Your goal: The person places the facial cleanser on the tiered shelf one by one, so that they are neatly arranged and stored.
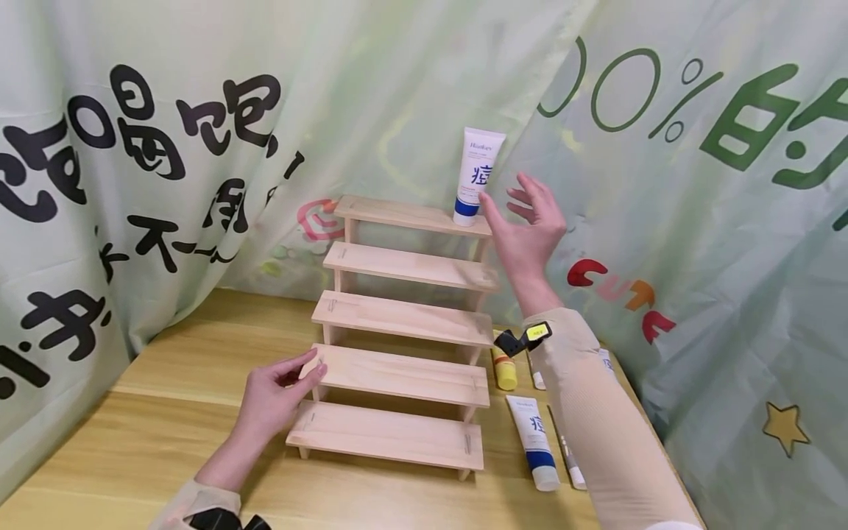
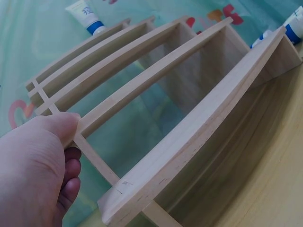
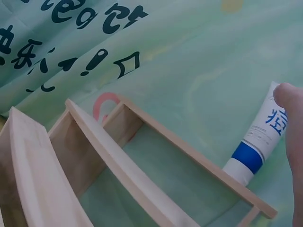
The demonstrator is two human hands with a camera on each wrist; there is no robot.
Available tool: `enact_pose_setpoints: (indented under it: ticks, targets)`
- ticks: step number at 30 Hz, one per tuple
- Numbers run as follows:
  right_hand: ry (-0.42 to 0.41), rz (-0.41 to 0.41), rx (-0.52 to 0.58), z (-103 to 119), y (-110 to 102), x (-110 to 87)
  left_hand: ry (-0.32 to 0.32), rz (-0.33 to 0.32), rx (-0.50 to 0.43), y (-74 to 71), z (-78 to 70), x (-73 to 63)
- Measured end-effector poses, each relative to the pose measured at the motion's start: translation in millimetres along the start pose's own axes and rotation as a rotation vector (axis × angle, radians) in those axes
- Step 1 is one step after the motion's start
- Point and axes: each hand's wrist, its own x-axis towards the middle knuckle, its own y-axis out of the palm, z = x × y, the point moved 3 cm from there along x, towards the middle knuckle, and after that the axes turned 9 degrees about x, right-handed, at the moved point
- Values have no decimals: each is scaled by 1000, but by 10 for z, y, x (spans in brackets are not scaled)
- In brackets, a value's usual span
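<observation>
A wooden stepped rack (image 1: 397,316) stands on the table. My left hand (image 1: 274,394) grips the left end of its second step from the bottom; in the left wrist view the thumb (image 2: 64,124) lies on the wood with the fingers curled below. On the top step, near its right end, a white squeeze tube (image 1: 478,173) with a blue band stands upright on its cap. My right hand (image 1: 530,224) is just right of this tube, fingers spread and thumb tip right at its side. The right wrist view shows the thumb (image 3: 291,101) overlapping the tube's upper part.
Right of the rack, a similar white and blue tube (image 1: 533,442) lies on the wooden table (image 1: 199,368). A yellow tube (image 1: 505,370) and other white tubes (image 1: 575,464) are partly hidden by the right arm. A printed curtain (image 1: 411,88) hangs close behind the rack.
</observation>
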Motion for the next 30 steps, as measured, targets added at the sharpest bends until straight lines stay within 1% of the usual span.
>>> enact_pose_setpoints:
  ticks: [5,8,12,19,23,26,30]
  targets:
    - [11,20,-6,228,-163,-38,-1,2,-13,0,-11,-5]
    - [43,34,-7,291,-273,-75,-3,1,-13,-5,-18,-6]
    - [71,72,-30,296,-433,-140,-5,0,-14,-10,-16,-7]
    - [53,154,-44,327,-723,-278,-8,6,1,10,18,-1]
    - [57,222,-45,348,-877,-379,-16,5,7,18,28,-4]
    - [76,263,-43,364,-981,-460,-22,7,4,18,27,-6]
    - [95,304,-72,328,-1139,-563,-23,10,-5,22,24,1]
